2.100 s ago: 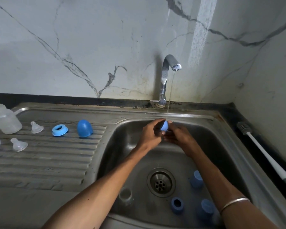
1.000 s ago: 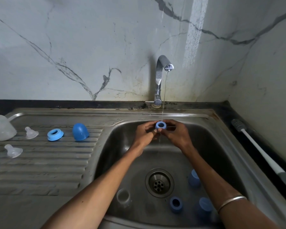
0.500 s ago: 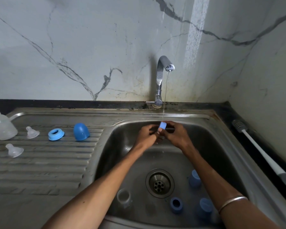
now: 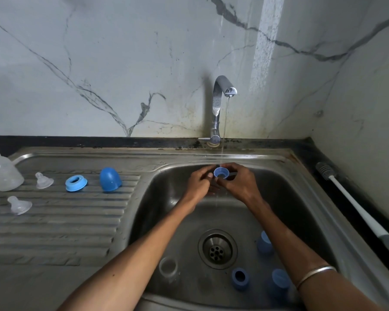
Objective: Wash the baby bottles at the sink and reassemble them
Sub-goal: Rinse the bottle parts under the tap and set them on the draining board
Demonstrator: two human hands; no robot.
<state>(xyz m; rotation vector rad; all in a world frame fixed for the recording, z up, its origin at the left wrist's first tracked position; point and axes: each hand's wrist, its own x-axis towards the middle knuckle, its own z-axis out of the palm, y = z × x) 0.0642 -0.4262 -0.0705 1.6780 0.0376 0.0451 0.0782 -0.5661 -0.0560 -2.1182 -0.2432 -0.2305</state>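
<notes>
Here both hands meet under the tap (image 4: pixel 222 104): the left hand (image 4: pixel 199 184) and right hand (image 4: pixel 239 186) each pinch the rim of a small blue ring (image 4: pixel 221 172), fingertips curled on it, its open side up toward the camera. A thin stream of water (image 4: pixel 224 131) falls just at its far edge. The ring looks like hard, smooth plastic, round with a hole through its middle.

Judging by how things lie, the wash is partway through and no reassembly has begun. In the basin (image 4: pixel 301 198), near the drain (image 4: pixel 217 249), wait four more pieces: a clear cup-like part (image 4: pixel 168 267), a blue collar (image 4: pixel 240 278) with a dark opening, and two blue caps (image 4: pixel 265 243) (image 4: pixel 281 279), dim through the wet steel.

On the ribbed drainboard (image 4: pixel 54 232) to the left sit what seem the rinsed pieces, well apart from one another: a domed blue cap (image 4: pixel 110 178), a flat blue ring (image 4: pixel 76 183), two soft translucent teats (image 4: pixel 43 181) (image 4: pixel 18 205), and a cloudy bottle (image 4: pixel 1 173) at the frame's edge. Another clear piece shows partly at the far left; I cannot tell what it is.

A white-handled brush (image 4: pixel 355 212) lies on the dark counter (image 4: pixel 305 151) to the right, untouched.
</notes>
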